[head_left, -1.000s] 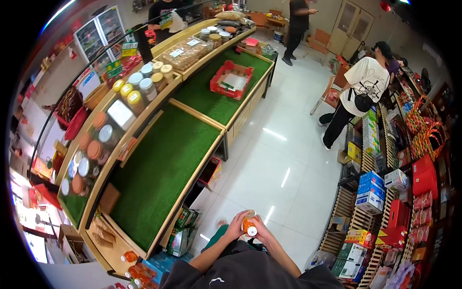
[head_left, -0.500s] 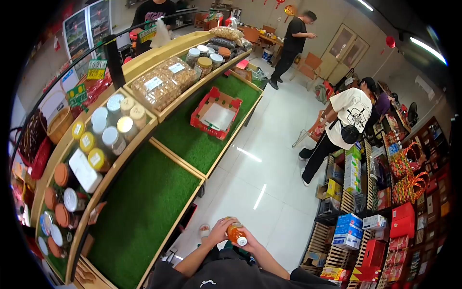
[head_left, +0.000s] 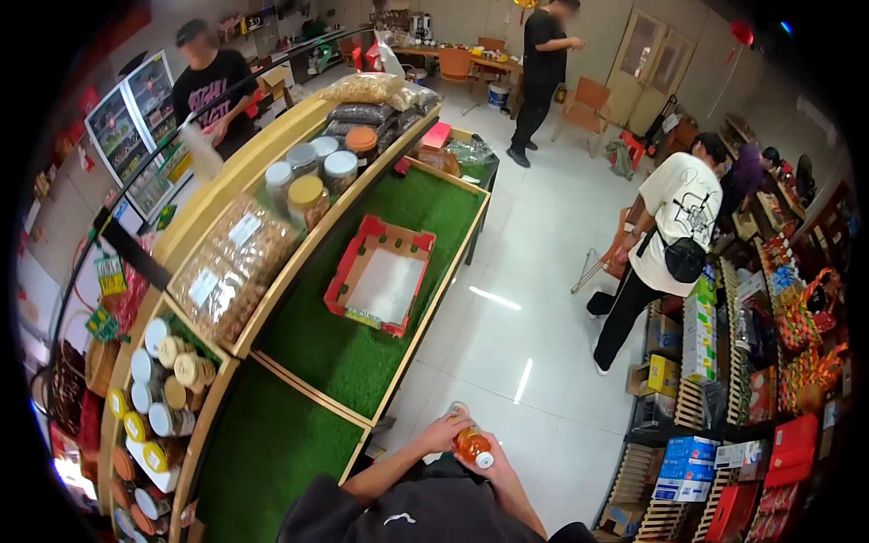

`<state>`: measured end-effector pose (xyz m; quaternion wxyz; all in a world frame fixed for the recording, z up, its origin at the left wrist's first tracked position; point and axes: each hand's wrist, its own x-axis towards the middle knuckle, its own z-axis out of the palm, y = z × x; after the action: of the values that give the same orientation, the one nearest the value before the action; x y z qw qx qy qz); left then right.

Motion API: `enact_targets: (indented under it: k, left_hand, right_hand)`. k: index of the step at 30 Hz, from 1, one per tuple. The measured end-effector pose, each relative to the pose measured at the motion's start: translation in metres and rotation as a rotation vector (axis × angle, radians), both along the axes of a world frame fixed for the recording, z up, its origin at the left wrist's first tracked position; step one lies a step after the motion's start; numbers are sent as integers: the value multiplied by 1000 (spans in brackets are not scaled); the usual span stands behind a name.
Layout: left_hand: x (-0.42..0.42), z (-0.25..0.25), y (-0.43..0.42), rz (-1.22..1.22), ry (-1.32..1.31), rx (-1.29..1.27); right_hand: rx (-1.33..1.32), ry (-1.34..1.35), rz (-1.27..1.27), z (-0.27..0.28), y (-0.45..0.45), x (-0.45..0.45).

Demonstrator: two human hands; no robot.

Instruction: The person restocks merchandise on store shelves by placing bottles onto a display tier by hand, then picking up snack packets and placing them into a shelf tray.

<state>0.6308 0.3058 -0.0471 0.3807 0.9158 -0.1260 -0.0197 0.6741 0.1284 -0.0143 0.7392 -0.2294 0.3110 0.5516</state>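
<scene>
A bottle of orange-red liquid with a white cap point(head_left: 472, 443) is held in front of my body, low in the head view, its cap tilted toward me. My left hand point(head_left: 444, 429) is closed around the bottle's far left side. My right hand point(head_left: 498, 463) is closed against its right side near the cap; some of its fingers are hidden behind the bottle. To the left of my hands runs a wooden display stand lined with green artificial turf point(head_left: 272, 443). The bottle is apart from the stand.
A red cardboard tray point(head_left: 335, 281) sits on the turf. Jars point(head_left: 308, 195) and bagged dry goods point(head_left: 237, 258) line the upper shelf. Boxed goods point(head_left: 685, 466) fill the right shelves. A person in a white shirt point(head_left: 679, 213) stands ahead right; two people in black stand farther back.
My view has shifted forward along the stand, bringing the red tray closer. The bottle stays in both hands. The person behind the stand now shows more fully.
</scene>
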Motion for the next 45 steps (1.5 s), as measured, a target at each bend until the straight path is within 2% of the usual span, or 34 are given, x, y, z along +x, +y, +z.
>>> enact_targets:
  k: [2,4,6,8,10,11,14,16,17,18,19,20,21,22,25,28,30,32,35,37,38,39,40,41,42,43,45]
  left_hand:
    - [55,19,6,4,-24,-32]
    - [111,22,19,17,-43,-91]
    - [151,10,39,235,3,-109]
    - [195,-38,62,548,93,112]
    - [238,-16,96,759,134,263]
    - [258,-9,115,831,119,285]
    - [326,10,170,1091,0,318]
    - [365,-15,208,1184,25,324]
    - [376,-51,228,1196,35,412]
    - [385,-79,243,1203,252,331]
    - [392,-61,258,1127,626,176]
    - [387,-91,264,1185,607,205]
    - [384,-97,275,1225,680,144]
    - [381,-101,285,1158,743,157]
    - [369,-70,287,1195,782,170]
    - [336,-84,299,1346,893,195]
    - [307,-88,303,1435,947,230]
    - [293,-80,306,1576,1034,187]
    - [300,-47,290,1761,1008,293]
    - [334,-42,266,2001,914,346]
    - [346,-24,271,1982,794,333]
    - [362,-35,257,2031,725,357]
    - [374,-64,236,2079,653,485]
    - [411,-36,239,2098,531,304]
    - [434,-39,229,2060,417,246]
    - [464,-34,217,2070,420,131]
    - [503,-44,197,2015,389,112]
  right_hand:
    - [16,-24,1,14,6,48]
    - [-65,-158,-11,25,15,99]
    - [-116,-331,7,32,26,145]
    - [-225,-364,-47,45,34,188]
    - [-287,-311,-131,33,33,232]
    - [-145,-330,-143,39,33,251]
    - [-256,-312,-171,20,40,309]
    - [-306,-252,-176,10,50,351]
    - [-272,-246,-201,7,60,372]
    - [-245,-237,-220,5,70,393]
    - [-308,-265,-183,-2,74,418]
    - [-274,-198,-161,-5,77,439]
    - [-269,-197,-136,-3,83,459]
    - [-239,-198,-114,3,99,484]
    - [-192,-222,-3,-10,139,564]
    - [-262,-284,105,11,213,634]
    - [-202,-372,210,11,263,679]
    - [-160,-340,332,17,319,724]
    - [-108,-409,537,-3,395,786]
    - [-186,-386,689,-26,438,823]
    - [-86,-438,756,-22,473,840]
    - [-68,-424,818,-29,488,852]
    - [-55,-455,905,-39,502,867]
    - [-118,-469,993,-43,527,879]
    - [-125,-521,1048,-51,545,888]
    - [-138,-530,1120,-69,557,898]
    - [-186,-542,1225,-83,581,914]
